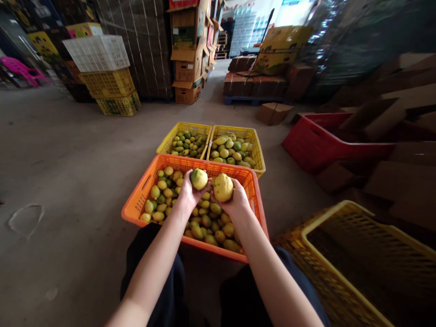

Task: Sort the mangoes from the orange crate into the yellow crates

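Note:
Over an orange crate (255, 190) filled with yellow and greenish lemons (167, 192), both my hands are raised side by side. My left hand (189, 193) is closed round a lemon with a green patch (199, 179). A larger, bumpy yellow lemon (223, 187) with dark spots sits in my right hand (238, 196), whose fingers wrap its side and underside. The two lemons are close together but apart. Behind the orange crate stand a left yellow crate (165, 144) with small green and yellow fruit and a right yellow crate (259, 154) with larger lemons.
At my right is a yellow basket (327, 213), with a red bin (306, 144) beyond it among cardboard pieces (391, 181). Stacked crates (109, 81) stand at the far left near a pink chair (25, 70). Boxes on a blue pallet (238, 99) lie ahead.

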Demonstrator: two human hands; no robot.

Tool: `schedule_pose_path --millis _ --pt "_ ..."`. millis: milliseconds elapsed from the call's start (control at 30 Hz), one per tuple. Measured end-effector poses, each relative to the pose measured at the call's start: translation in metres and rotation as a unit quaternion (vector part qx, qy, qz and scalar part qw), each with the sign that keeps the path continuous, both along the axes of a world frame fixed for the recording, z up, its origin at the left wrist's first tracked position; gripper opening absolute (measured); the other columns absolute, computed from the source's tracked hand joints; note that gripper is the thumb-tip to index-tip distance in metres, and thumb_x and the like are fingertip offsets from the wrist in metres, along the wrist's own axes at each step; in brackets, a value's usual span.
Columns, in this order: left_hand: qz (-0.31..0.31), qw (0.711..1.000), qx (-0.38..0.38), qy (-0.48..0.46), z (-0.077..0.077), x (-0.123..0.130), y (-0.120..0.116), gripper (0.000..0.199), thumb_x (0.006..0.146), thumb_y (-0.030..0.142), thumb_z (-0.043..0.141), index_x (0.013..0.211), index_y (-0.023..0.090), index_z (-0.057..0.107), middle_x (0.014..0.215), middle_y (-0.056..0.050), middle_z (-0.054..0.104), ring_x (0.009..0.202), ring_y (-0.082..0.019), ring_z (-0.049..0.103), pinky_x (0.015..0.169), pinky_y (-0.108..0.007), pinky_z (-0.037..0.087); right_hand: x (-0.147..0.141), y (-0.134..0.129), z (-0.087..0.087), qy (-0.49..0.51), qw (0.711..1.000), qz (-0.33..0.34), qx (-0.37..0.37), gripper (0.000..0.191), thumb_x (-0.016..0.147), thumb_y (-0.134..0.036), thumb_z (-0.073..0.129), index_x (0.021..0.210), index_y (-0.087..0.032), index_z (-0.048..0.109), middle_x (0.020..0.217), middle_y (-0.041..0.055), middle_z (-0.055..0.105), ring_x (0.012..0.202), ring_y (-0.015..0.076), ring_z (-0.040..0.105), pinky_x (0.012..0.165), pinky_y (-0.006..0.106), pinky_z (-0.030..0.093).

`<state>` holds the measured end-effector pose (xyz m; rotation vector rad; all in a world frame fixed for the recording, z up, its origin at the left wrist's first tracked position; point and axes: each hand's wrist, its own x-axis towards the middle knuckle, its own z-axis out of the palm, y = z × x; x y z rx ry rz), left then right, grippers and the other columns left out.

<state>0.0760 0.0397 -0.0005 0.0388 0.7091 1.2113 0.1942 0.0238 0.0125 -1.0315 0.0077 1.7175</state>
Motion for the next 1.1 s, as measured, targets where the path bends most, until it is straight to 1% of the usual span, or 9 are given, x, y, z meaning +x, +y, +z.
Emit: schedule_pose_path --millis 133,233,367,500,833,933,1000,1067,1100 --pt "-0.008 1.0 -0.012 0.005 0.0062 -0.002 -0.0015 0.021 0.079 0.032 0.058 0.086 0.012 0.06 0.071 -0.006 0.063 0.06 -0.013 0.062 0.045 -0.017 0.051 0.0014 -0.0014 -0.0001 0.005 1.0 -0.014 0.008 0.014 0.079 -0.032 0.048 0.074 -0.02 0.053 0.054 -0.0009 0.058 0.049 0.0148 0.056 0.045 0.026 0.049" --pt "-0.004 1.0 -0.001 -0.03 0.0092 -0.0038 -0.0038 0.02 0.082 0.03 0.052 0.085 0.011 0.059 0.076 -0.009 0.064 0.066 -0.013 0.063 0.047 -0.015 0.052 0.0023 -0.0012 -0.0006 0.035 0.999 -0.003 0.028 0.016 0.08 -0.032 0.047 0.076 -0.018 0.054 0.057 0.002 0.059 0.052 0.0156 0.057 0.043 0.025 0.048" --pt "0.011 0.998 -0.009 -0.057 0.0086 -0.0035 -0.0035 0.026 0.087 0.031 0.043 0.089 0.01 0.057 0.081 -0.012 0.063 0.074 -0.016 0.065 0.05 -0.019 0.055 0.0023 0.0009 -0.002 0.051 0.998 -0.014 0.02 0.015 0.083 -0.028 0.045 0.08 -0.016 0.053 0.058 0.003 0.059 0.054 0.0146 0.058 0.042 0.021 0.049" --pt "-0.004 0.997 -0.033 -0.064 0.0071 -0.0009 -0.0009 0.032 0.089 0.034 0.037 0.094 0.008 0.056 0.085 -0.014 0.063 0.075 -0.017 0.065 0.05 -0.02 0.056 0.0016 0.0021 -0.0024 0.051 0.998 -0.023 -0.002 0.018 0.087 -0.029 0.042 0.084 -0.015 0.053 0.058 0.0035 0.059 0.053 0.014 0.059 0.043 0.019 0.051" --pt "-0.013 0.998 -0.029 -0.055 0.0058 -0.0016 -0.0012 0.037 0.091 0.041 0.035 0.093 0.01 0.055 0.083 -0.012 0.061 0.073 -0.018 0.064 0.052 -0.024 0.057 0.0031 0.0036 -0.0029 0.044 0.999 -0.003 0.003 0.02 0.088 -0.031 0.044 0.079 -0.015 0.052 0.058 0.002 0.058 0.05 0.012 0.056 0.043 0.019 0.052" --pt "-0.002 1.0 -0.013 -0.009 0.0018 0.0005 -0.0003 0.033 0.089 0.041 0.042 0.09 0.011 0.056 0.085 -0.012 0.062 0.076 -0.018 0.064 0.059 -0.027 0.058 0.0015 0.0036 -0.0022 0.025 0.999 0.008 0.029 0.016 0.086 -0.027 0.048 0.078 -0.015 0.053 0.062 0.002 0.059 0.053 0.0119 0.057 0.045 0.02 0.052" --pt "0.04 0.997 0.02 0.056 0.0002 0.0026 -0.0004 0.021 0.085 0.034 0.054 0.089 0.013 0.056 0.088 -0.009 0.062 0.08 -0.017 0.063 0.066 -0.027 0.058 0.0001 0.0026 -0.0025 -0.03 0.997 -0.006 0.078 0.006 0.081 -0.023 0.056 0.079 -0.017 0.054 0.066 0.0009 0.061 0.058 0.0126 0.058 0.049 0.022 0.053" --pt "0.096 0.983 0.077 0.139 0.0012 0.004 -0.002 0.016 0.078 0.023 0.065 0.089 0.016 0.058 0.093 -0.006 0.063 0.086 -0.015 0.063 0.073 -0.025 0.056 -0.0005 0.0006 -0.0034 -0.121 0.98 -0.034 0.153 0.017 0.071 -0.019 0.067 0.084 -0.019 0.055 0.071 -0.0015 0.062 0.062 0.0132 0.059 0.051 0.024 0.053" --pt "0.118 0.97 0.112 0.179 0.0028 0.0042 -0.0035 0.021 0.073 0.018 0.07 0.091 0.017 0.059 0.095 -0.004 0.063 0.089 -0.015 0.062 0.077 -0.025 0.054 -0.0003 -0.0006 -0.0038 -0.171 0.965 -0.05 0.194 0.027 0.065 -0.017 0.071 0.088 -0.021 0.057 0.073 -0.0028 0.063 0.064 0.0129 0.059 0.053 0.023 0.052"
